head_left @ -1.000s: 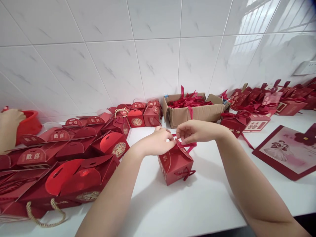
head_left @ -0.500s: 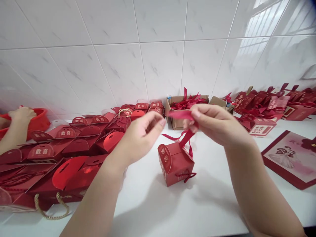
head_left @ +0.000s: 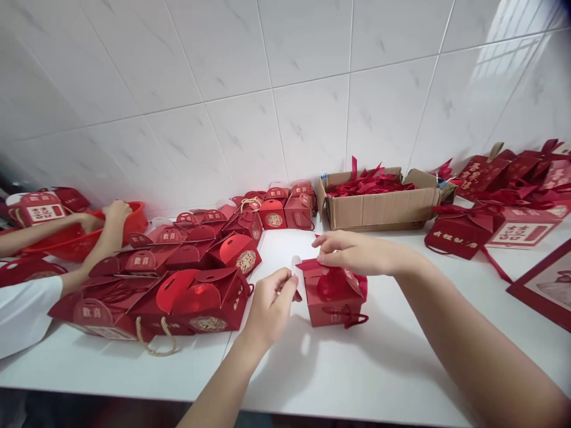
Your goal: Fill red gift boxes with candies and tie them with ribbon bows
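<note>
Red gift box [head_left: 322, 312] stands upright on the white table [head_left: 383, 380], between and just below the person's hands. The step in hand appears to be working its top closed; the next move seems to call for bringing the side flap [head_left: 298, 277] over the top without creasing it. The left hand [head_left: 269, 304] has thumb and forefinger pinched on that flap, which tilts outward with pale inside showing. The right hand [head_left: 357, 252] arches over the top; whether its fingers grip anything, I cannot tell. The box has red card walls, a knotted cord [head_left: 349, 324] in front and crimson ribbon [head_left: 364, 288] behind.
</note>
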`<state>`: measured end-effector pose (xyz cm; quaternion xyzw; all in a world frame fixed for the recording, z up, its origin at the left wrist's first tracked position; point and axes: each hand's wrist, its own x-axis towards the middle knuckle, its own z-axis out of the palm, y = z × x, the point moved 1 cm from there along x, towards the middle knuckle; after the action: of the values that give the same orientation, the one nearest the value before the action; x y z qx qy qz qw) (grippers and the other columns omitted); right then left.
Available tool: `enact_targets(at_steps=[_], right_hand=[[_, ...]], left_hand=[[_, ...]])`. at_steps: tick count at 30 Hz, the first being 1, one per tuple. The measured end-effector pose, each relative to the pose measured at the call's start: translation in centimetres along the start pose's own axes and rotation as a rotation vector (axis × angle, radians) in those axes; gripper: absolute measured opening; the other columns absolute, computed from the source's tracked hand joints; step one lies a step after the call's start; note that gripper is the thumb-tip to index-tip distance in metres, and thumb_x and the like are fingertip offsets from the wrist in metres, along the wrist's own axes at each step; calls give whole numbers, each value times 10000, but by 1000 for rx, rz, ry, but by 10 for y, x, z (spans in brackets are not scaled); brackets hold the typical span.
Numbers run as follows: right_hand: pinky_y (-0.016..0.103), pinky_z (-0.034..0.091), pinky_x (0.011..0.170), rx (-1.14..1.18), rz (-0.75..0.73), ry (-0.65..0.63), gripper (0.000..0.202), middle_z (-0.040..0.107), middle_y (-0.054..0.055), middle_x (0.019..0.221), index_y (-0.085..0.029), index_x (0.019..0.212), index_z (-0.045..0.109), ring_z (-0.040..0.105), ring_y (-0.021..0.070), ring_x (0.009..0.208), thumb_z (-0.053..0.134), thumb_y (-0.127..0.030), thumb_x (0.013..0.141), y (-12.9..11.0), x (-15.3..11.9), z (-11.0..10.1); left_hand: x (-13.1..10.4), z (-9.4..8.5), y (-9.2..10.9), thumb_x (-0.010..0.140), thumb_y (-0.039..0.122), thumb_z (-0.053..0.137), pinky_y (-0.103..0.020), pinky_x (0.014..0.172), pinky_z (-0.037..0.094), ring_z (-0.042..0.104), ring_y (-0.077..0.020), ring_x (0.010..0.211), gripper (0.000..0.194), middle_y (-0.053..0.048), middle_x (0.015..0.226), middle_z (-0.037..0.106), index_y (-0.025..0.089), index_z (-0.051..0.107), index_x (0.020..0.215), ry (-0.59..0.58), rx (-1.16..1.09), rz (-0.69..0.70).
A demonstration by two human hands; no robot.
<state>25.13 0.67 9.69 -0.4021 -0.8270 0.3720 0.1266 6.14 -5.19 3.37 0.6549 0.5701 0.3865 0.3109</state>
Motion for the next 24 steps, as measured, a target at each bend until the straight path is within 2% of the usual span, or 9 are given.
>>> enact_targets(at_steps=[3, 9, 14, 17, 20, 22, 24], right_hand=[[291, 362, 531, 36, 36, -56, 301, 524, 32, 659, -186, 624, 533, 490, 166, 614, 541, -434, 796, 4, 3, 3], [278, 331, 513, 103, 35, -59, 278, 486, 10, 654, -188, 636, 478, 424, 133, 569, 526, -409, 797, 6, 10, 10], [279, 350, 538, 102, 61, -64, 295, 551, 25, 681, -182, 629, 498, 451, 136, 582, 518, -422, 799, 7, 19, 18], [283, 371, 556, 79, 46, -60, 283, 595, 43, 723, -181, 656, 550, 491, 155, 618, 511, -420, 803, 9, 22, 22], [289, 390, 579, 48, 30, -58, 286, 621, 55, 762, -177, 663, 577, 515, 165, 637, 502, -409, 812, 11, 25, 25], [290, 403, 599, 25, 33, -53, 302, 636, 63, 796, -175, 674, 598, 538, 174, 665, 499, -418, 823, 11, 26, 26], [290, 417, 641, 12, 43, 12, 315, 653, 68, 876, -181, 739, 636, 569, 192, 744, 497, -445, 838, 12, 25, 22]], left_hand=[[-1, 1, -4, 876, 359, 410, -278, 668, 448, 546, -172, 663, 308, -3, 618, 523, 201, 470, 618, 15, -72, -16], [-5, 2, -5, 892, 375, 429, -276, 657, 427, 530, -161, 643, 334, 5, 607, 538, 199, 486, 614, 52, -56, 9], [-8, 0, -5, 900, 425, 435, -273, 624, 402, 520, -161, 631, 357, 5, 607, 547, 200, 485, 626, 56, 31, 24], [1, -2, -10, 910, 485, 389, -286, 637, 396, 511, -164, 627, 437, 1, 592, 523, 199, 425, 582, 74, 33, 6], [17, 0, -17, 918, 520, 333, -309, 683, 414, 516, -167, 633, 487, -14, 604, 524, 190, 445, 578, -29, -166, -69], [26, 2, -17, 902, 484, 399, -305, 680, 419, 497, -152, 612, 446, -7, 598, 506, 178, 482, 589, -140, -346, -89], [31, -1, -12, 867, 419, 502, -283, 670, 415, 474, -132, 605, 377, 3, 590, 493, 168, 498, 585, -176, -468, -70]])
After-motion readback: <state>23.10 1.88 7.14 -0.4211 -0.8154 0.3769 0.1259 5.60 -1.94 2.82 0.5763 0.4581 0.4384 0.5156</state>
